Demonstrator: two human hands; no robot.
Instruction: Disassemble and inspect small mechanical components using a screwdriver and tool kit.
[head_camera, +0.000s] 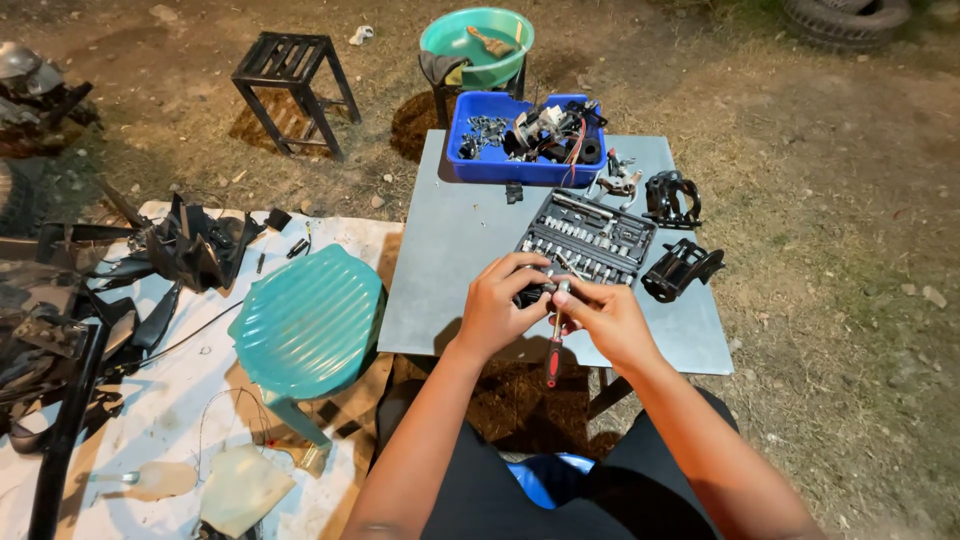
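I see both hands meeting over the near edge of the grey table (440, 270), just in front of the open socket set (585, 240). My left hand (495, 305) is curled around a small dark part (533, 293). My right hand (605, 315) grips the ratchet (554, 345) at its head, the red handle hanging down toward me between the hands.

Outdoor repair yard: socket set (586, 240), dirt.

grey table (450, 260) | blue tray (480, 160) | teal ribbed stool (305, 320) | teal basin (450, 40) | red-handled ratchet (553, 355)
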